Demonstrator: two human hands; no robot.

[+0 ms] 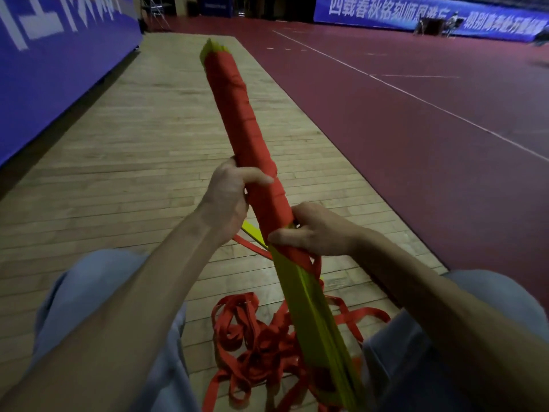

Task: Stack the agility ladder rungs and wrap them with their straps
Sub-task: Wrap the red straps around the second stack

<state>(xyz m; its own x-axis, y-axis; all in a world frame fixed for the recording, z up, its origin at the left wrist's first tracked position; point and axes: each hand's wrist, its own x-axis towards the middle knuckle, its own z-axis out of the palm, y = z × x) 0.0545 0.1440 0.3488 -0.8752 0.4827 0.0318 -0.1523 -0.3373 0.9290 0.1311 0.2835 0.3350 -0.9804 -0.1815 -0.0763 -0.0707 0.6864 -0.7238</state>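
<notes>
Your left hand (pixel 231 191) curls around the wrapped part of the stacked rungs (pixel 309 307), probably so the bundle cannot twist. Just right of it and nearer you, your right hand (pixel 318 230) pinches the red strap (pixel 237 114) at the wrap's edge, likely for tension. Below both hands, spare strap lies heaped on the floor (pixel 118 173).
</notes>
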